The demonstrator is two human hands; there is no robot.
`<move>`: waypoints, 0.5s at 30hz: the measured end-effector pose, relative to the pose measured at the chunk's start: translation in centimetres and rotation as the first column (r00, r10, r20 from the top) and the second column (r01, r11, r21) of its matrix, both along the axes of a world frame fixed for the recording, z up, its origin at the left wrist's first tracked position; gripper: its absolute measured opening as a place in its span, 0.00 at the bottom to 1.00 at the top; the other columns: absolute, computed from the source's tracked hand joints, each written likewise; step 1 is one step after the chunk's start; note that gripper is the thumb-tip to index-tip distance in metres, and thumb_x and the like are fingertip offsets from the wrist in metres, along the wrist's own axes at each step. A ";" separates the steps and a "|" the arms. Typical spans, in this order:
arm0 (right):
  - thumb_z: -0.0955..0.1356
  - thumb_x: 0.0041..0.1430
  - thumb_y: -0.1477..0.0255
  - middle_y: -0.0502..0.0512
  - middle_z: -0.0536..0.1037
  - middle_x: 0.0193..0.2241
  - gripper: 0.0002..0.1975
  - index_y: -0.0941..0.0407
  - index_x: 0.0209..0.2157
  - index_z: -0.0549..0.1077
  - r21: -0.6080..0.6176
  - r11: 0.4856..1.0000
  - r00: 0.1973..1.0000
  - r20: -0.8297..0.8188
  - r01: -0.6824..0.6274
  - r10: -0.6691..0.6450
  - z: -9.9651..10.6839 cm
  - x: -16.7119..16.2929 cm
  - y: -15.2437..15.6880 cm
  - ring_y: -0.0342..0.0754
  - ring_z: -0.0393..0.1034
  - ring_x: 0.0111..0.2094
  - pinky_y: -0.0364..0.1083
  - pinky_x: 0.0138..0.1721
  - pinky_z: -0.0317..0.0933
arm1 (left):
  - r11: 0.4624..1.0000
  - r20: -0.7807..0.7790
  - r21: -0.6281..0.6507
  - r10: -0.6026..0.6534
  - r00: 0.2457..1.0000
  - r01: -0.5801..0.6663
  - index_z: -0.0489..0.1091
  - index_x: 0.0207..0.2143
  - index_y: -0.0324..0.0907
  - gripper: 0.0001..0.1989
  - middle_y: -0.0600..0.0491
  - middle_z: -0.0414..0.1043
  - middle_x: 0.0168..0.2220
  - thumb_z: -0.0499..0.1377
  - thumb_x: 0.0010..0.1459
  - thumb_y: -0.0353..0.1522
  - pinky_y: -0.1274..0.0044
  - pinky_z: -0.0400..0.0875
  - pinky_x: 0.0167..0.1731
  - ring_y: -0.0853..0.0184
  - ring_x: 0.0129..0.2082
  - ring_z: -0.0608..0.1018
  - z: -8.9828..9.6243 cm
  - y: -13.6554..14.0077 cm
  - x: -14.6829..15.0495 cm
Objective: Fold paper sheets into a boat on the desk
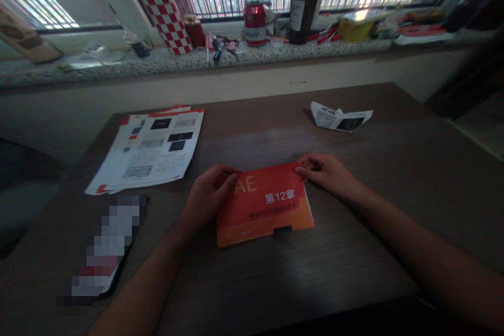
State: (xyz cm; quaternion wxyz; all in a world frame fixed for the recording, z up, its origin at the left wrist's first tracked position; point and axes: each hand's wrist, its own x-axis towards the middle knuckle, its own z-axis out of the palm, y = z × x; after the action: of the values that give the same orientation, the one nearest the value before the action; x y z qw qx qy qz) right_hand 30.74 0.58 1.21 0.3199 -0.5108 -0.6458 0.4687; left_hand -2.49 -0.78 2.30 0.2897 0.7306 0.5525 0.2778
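A folded sheet of paper (pixel 271 199), red and orange with "AE" and Chinese lettering on its upper face, lies on the dark wooden table in front of me. My left hand (pixel 210 191) pinches its upper left corner, thumb on top. At the upper right corner, my right hand (pixel 321 170) grips the edge between thumb and fingers. The undersides of both hands' fingers are partly hidden. Farther back on the right sits a folded paper boat (pixel 340 119), white with printed text and a dark picture.
A stack of printed sheets (pixel 157 149) lies at the table's back left. Below it is a phone (pixel 110 247) with a blurred screen. The granite windowsill (pixel 153 65) carries a red can (pixel 255 23), a dark drink cup (pixel 303 8), a checkered container (pixel 169 23) and clutter.
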 end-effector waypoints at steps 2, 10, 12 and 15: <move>0.74 0.61 0.62 0.54 0.82 0.32 0.11 0.55 0.39 0.79 0.011 1.000 1.000 -0.002 -0.012 0.012 0.1 0.0 0.0 0.48 0.75 0.32 0.48 0.35 0.68 | 0.997 -0.030 0.000 -0.072 0.997 0.072 0.77 0.43 0.43 0.12 0.49 0.81 0.41 0.58 0.68 0.39 0.70 0.75 0.41 0.60 0.39 0.81 0.2 0.1 -0.2; 0.74 0.60 0.62 0.52 0.81 0.29 0.10 0.54 0.37 0.79 -0.051 0.983 0.985 -0.011 -0.175 0.174 0.3 -0.8 -0.1 0.47 0.74 0.31 0.47 0.34 0.67 | 0.945 -0.068 -0.101 -0.317 0.946 0.310 0.78 0.48 0.44 0.14 0.49 0.81 0.45 0.57 0.70 0.41 0.70 0.73 0.42 0.60 0.44 0.82 1.8 1.0 1.1; 0.74 0.60 0.62 0.51 0.81 0.30 0.10 0.54 0.38 0.78 -0.078 0.974 0.977 -0.032 -0.211 0.209 0.3 -1.2 -0.2 0.47 0.75 0.32 0.47 0.34 0.67 | 0.915 -0.035 -0.168 -0.378 0.925 0.367 0.78 0.48 0.44 0.15 0.49 0.82 0.45 0.57 0.70 0.41 0.71 0.73 0.42 0.61 0.43 0.81 2.1 1.1 1.9; 0.74 0.60 0.61 0.52 0.82 0.31 0.11 0.54 0.38 0.79 -0.094 0.966 0.970 -0.054 -0.241 0.237 0.3 -1.7 -0.3 0.48 0.76 0.33 0.47 0.35 0.67 | 0.852 0.013 -0.261 -0.466 0.885 0.453 0.79 0.48 0.43 0.14 0.50 0.82 0.43 0.58 0.70 0.40 0.73 0.72 0.40 0.62 0.40 0.81 2.1 1.3 3.0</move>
State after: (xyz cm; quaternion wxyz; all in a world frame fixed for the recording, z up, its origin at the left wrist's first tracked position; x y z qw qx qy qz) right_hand 29.09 0.24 1.51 0.2487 -0.4344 -0.6717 0.5461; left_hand 0.51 0.53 4.39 0.4257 0.8043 0.4004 0.1080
